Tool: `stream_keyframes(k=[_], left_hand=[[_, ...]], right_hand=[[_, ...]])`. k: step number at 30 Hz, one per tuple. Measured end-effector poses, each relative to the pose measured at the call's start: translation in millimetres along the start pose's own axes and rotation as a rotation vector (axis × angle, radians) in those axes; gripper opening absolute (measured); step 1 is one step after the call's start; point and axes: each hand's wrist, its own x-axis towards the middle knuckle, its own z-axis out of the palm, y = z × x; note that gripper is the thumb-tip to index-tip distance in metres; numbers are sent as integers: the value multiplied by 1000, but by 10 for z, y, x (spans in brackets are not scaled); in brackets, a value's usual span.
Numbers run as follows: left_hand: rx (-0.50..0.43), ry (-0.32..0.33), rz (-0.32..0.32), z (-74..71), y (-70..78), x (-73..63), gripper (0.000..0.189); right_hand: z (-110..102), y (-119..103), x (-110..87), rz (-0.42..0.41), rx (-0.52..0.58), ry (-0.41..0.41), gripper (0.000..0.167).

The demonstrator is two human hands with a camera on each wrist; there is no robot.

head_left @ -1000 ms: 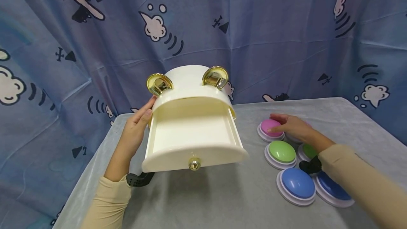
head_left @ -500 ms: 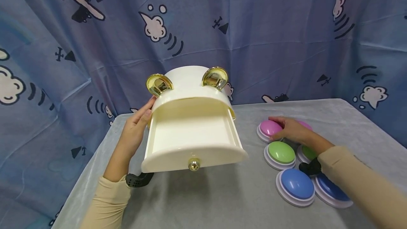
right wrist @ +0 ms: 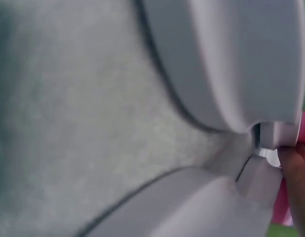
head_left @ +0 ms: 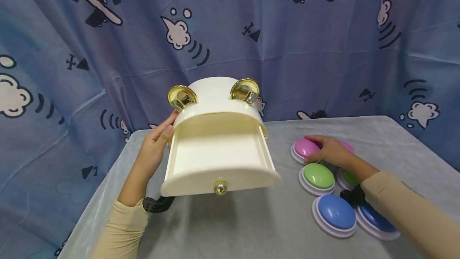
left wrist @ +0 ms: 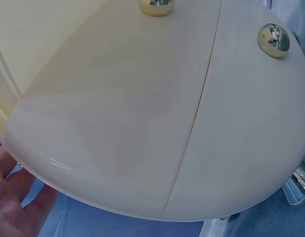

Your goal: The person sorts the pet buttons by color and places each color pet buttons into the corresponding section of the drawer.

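Note:
A white alarm-clock-shaped box (head_left: 216, 96) with two gold bell-like knobs on top stands in the middle of the table. Its upper drawer (head_left: 220, 153) is pulled out, showing a bare inside and a gold knob. My left hand (head_left: 152, 149) rests with extended fingers along the box's left side. In the left wrist view, fingers (left wrist: 16, 190) appear beside the drawer front. At the right, my right hand (head_left: 333, 151) holds a pink push button (head_left: 304, 147) on a white base, thumb near, fingers behind. Another pink button (head_left: 347, 146) is partly hidden behind that hand.
Two green buttons (head_left: 318, 176) and two blue buttons (head_left: 337, 212) sit close together in front of the pink ones, partly under the right forearm. Grey cloth covers the table (head_left: 251, 223). A blue patterned curtain (head_left: 223, 23) hangs behind it.
My right hand has shifted from over the top of the pink button to its right side, thumb drawn to the near edge. The left hand and drawer stay in place.

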Motion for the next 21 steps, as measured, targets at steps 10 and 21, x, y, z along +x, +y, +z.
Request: stream_keyframes(k=[10, 21], left_hand=[[7, 1, -1, -12, 0, -5, 50], [-1, 4, 3, -10, -11, -10, 50]], right_hand=[[-145, -150, -37, 7, 11, 48, 97], [-391, -619, -193, -50, 6, 59, 93]])
